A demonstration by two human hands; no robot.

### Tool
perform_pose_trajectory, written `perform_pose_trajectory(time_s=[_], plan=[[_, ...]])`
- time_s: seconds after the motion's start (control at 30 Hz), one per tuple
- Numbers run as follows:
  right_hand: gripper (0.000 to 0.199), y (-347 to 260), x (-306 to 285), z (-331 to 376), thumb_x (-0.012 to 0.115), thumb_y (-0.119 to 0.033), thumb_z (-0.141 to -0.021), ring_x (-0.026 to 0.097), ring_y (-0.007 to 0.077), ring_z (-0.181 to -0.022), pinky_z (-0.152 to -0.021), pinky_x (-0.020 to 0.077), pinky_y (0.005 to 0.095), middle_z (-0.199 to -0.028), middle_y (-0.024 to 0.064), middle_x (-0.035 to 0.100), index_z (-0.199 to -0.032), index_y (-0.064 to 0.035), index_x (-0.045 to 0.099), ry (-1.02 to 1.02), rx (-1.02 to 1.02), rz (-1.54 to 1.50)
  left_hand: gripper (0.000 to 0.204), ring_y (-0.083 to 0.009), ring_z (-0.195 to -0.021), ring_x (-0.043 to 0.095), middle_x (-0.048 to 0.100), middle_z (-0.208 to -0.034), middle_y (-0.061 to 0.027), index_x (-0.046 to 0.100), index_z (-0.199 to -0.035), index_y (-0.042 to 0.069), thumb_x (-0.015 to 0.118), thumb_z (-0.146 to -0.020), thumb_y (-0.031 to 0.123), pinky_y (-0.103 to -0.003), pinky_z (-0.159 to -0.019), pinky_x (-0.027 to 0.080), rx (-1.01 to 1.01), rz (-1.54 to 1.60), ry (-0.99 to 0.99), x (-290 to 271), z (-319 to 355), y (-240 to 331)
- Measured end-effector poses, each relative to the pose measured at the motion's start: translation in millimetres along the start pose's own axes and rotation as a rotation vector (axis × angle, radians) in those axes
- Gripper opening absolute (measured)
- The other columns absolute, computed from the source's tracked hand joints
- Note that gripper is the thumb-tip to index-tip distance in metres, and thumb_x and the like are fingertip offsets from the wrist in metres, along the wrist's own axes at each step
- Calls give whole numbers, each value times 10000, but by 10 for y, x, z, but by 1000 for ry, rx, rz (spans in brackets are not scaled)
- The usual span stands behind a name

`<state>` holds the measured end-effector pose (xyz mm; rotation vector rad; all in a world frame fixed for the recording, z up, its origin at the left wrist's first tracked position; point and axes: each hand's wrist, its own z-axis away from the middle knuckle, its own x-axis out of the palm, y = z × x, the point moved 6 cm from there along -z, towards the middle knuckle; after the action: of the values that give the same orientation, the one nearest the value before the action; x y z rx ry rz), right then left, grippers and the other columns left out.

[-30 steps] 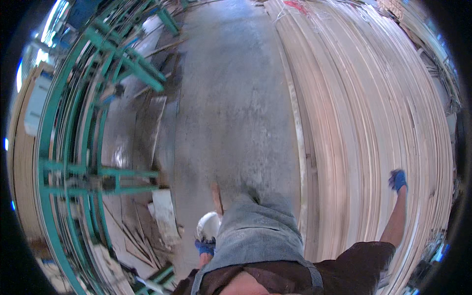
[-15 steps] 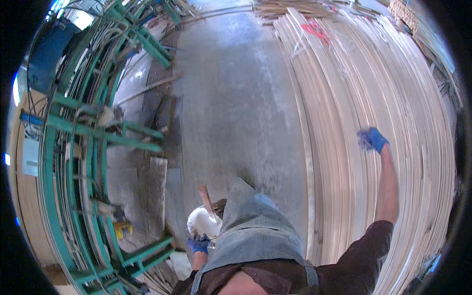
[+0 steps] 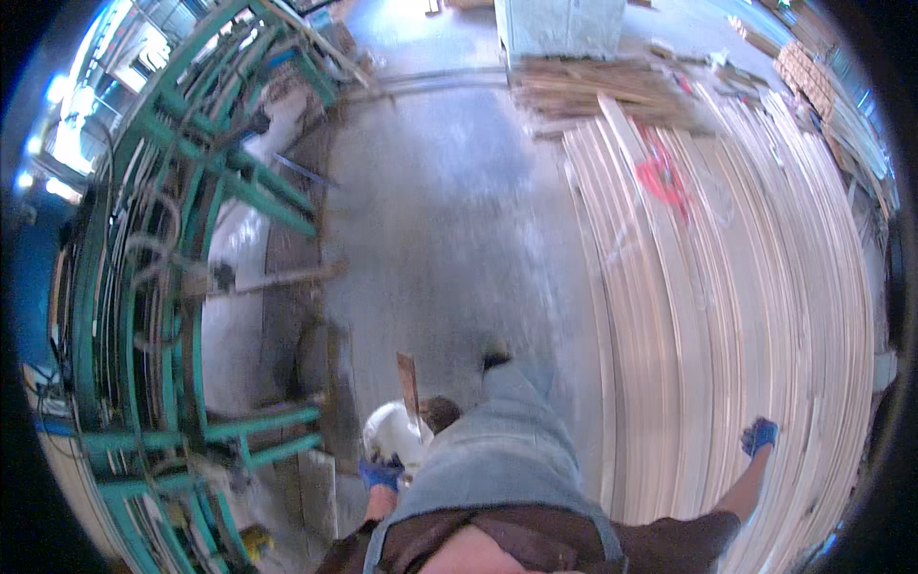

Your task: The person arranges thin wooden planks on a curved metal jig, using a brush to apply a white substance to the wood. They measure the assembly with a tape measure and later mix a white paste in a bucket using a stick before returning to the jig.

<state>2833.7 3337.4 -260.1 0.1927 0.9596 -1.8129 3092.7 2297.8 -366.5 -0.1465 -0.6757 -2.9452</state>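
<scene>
At my left side hangs a white bucket [image 3: 384,430], partly hidden by my grey apron. A flat strip of wood [image 3: 408,378] stands upright out of it, next to something brown that I cannot make out. My left hand [image 3: 382,473], in a blue glove, is closed at the bucket's near edge, holding it, seemingly by its handle. My right hand [image 3: 760,436], also gloved in blue, is out to the right above long pale boards [image 3: 660,364]. Its fingers look loosely bent and apart, with nothing in them. Whether it touches the boards is unclear.
Green metal machine frames [image 3: 191,344] line the left, with arms reaching toward the grey concrete floor [image 3: 459,239]. Red strapping [image 3: 662,177] lies on the boards. Beyond them are a pile of thin wood strips [image 3: 602,91] and a pale box-shaped object [image 3: 559,29]. One shoe [image 3: 495,356] shows ahead.
I have moved forward along the floor; the boards and frames slide nearer, and more shows ahead. My right hand has swung back toward my body. The bucket stays in my left hand.
</scene>
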Motion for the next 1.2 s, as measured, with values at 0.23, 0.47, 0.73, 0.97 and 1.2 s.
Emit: perform_pose_trajectory(time_s=[0.23, 0.47, 0.73, 0.97, 1.2], plan=[[254, -4949, 4277, 914, 554, -334, -949, 627, 198, -543, -458, 496, 358, -685, 63, 645, -917, -113, 674, -652, -713, 587, 501, -292, -1113, 522, 551, -1267, -56, 557, -1199, 197, 418, -899, 574, -488, -818, 491, 159, -210, -156, 3596, -605, 533], [307, -7976, 6804, 392, 498, -365, -964, 668, 228, -619, -525, 520, 353, -784, 85, 699, -1025, -124, 677, -517, -556, 86, 440, -334, -1093, 573, 601, -1215, -109, 571, -1200, 78, 623, -891, 387, -518, -867, 515, 116, -140, -323, 7685, -1327, 934], [250, -9047, 8152, 16, 509, -363, -943, 592, 216, -488, -429, 457, 353, -662, 72, 639, -863, -175, 652, -251, 36, 226, 402, -254, -963, 530, 551, -1145, -55, 525, -996, 184, 489, -861, 561, -458, -699, 508, 28, 50, -55, 11097, -2339, 1665], [348, -10989, 11558, -976, 544, -437, -932, 372, 180, -359, -364, 350, 350, -544, 9, 488, -700, -177, 559, -618, 39, 236, 299, -149, -502, 423, 432, -563, 45, 484, -788, 235, 464, -900, 512, -392, -589, 490, 24, 35, 7, 14372, -2638, 2047], [348, -15100, 16281, 1601, 575, -342, -961, 647, 194, -828, -766, 525, 349, -908, 151, 685, -1048, -17, 661, -1007, -920, 766, 425, -202, -567, 433, 495, -767, -19, 517, -922, 184, 407, -933, 594, -397, -609, 468, 86, 29, 217, 17701, -2849, 2361]])
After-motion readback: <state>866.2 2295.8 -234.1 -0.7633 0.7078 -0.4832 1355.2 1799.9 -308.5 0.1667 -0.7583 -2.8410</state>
